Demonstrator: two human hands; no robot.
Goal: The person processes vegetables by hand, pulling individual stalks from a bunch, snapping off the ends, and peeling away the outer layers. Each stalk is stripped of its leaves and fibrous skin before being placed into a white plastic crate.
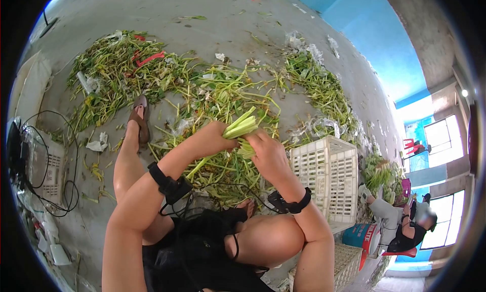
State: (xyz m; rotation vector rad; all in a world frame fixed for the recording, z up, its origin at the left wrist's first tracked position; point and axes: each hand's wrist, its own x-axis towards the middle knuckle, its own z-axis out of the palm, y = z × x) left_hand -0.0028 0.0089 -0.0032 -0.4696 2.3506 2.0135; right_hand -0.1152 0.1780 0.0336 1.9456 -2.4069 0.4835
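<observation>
A small bunch of pale green celery [241,127] is held up in front of me, cut ends pointing up and to the right. My left hand [216,139] is closed round its stalks. Against the bunch's other side, my right hand [269,156] has its fingers bent and pressed on the celery; the fingertips are partly hidden. Some stalks show between the two hands. Beneath them, loose celery stalks and leaves [223,166] cover the floor.
Celery trimmings [121,64] with red strips lie ahead on the left, more trimmings [324,84] on the right. White plastic crates [341,178] stand at my right. A black cable [76,165] loops over a crate at the left. Another person [405,231] sits at far right near a bucket [362,236].
</observation>
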